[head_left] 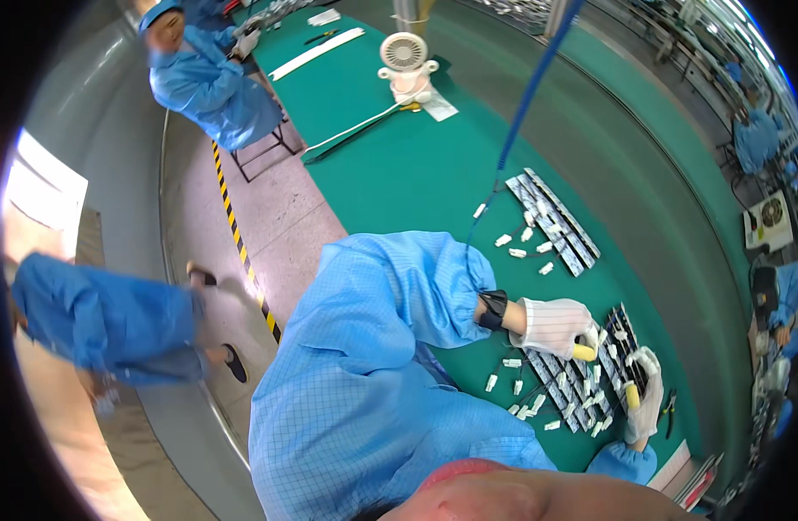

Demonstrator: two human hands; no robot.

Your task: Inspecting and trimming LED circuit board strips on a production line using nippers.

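Note:
My left hand (555,326), in a striped white glove with a yellow finger cot, reaches over a group of dark strips (565,382) fitted with small white parts. Its fingers are pinched together; what lies between them is too small to make out. My right hand (645,401), gloved in white with a yellow finger cot as well, curls at the right end of a dark strip (620,334), and its grip is partly hidden. Small white connectors (538,403) on short leads lie along the strips' near side. A black wrist strap (493,309) circles my left wrist.
Another strip group (555,224) with connectors lies farther up the green table (390,187). A blue cord (529,91) hangs over it. A white fan (406,65) stands at the back; pliers (670,413) lie at right. One person (208,87) sits far left; another (112,317) is nearer.

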